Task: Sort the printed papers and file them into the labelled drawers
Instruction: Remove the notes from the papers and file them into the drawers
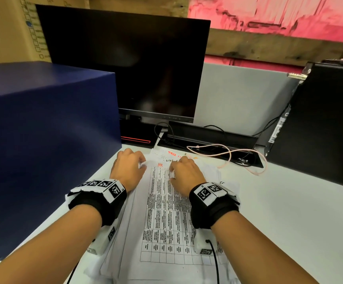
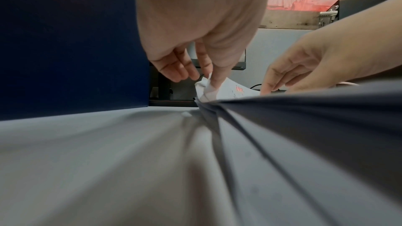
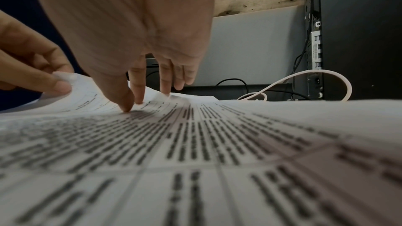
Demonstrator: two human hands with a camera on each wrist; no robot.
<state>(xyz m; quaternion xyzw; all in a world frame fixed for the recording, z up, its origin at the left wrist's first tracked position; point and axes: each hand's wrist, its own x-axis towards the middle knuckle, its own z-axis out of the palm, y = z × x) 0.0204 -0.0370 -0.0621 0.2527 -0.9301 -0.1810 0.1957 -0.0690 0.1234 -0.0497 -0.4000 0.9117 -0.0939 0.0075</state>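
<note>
A stack of printed papers (image 1: 166, 222) lies on the grey desk in front of me. Its top sheet (image 3: 195, 143) carries a printed table with "HR" written in red at the head. My left hand (image 1: 141, 163) pinches that sheet's far left corner and curls it upward; the left wrist view shows the thumb and a finger of the left hand (image 2: 207, 82) on the lifted corner (image 2: 230, 90). My right hand (image 1: 173, 171) rests on the sheet beside it. In the right wrist view, the right hand (image 3: 135, 104) presses straight fingertips down on the paper. No labelled drawers are visible.
A large navy blue box (image 1: 43, 130) stands close on the left of the stack. Behind the stack are a dark monitor (image 1: 125, 64), a black cable tray (image 1: 207, 138) and a loose pink cable (image 1: 228, 152). A black computer tower (image 1: 320, 124) stands at the right.
</note>
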